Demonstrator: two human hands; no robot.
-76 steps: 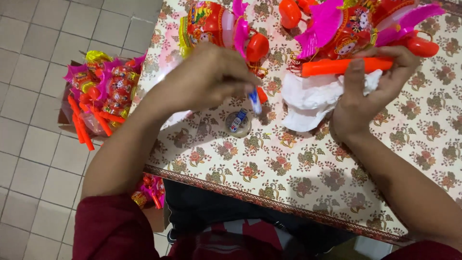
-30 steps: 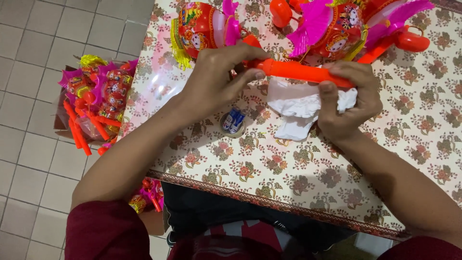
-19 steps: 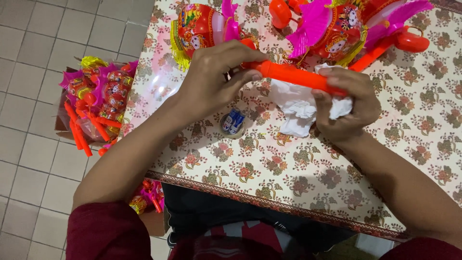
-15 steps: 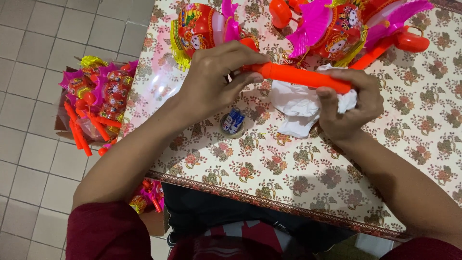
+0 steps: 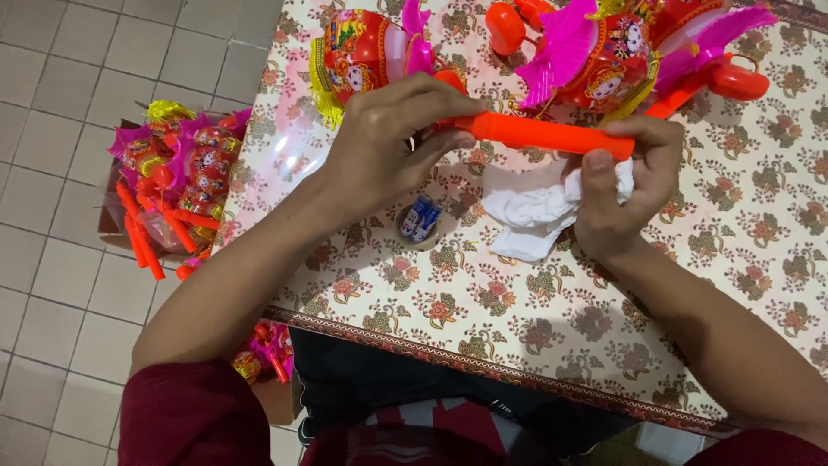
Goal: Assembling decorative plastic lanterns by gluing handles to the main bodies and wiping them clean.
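While both hands grip the orange stick (image 5: pixel 543 135) just above the white cloth (image 5: pixel 530 207), the left hand (image 5: pixel 388 142) pinches its left end. The right hand (image 5: pixel 625 185) closes on the other end (cloth bunched in its palm); a small roll of tape (image 5: pixel 419 223) lies left of the cloth.

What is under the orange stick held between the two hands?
Under the orange stick lies crumpled white tissue, part bunched in the right hand, on the floral tablecloth. The left hand covers the stick's other end.

brown cardboard box (image 5: pixel 110 226) on floor, left of table (image 5: pixel 535 319)
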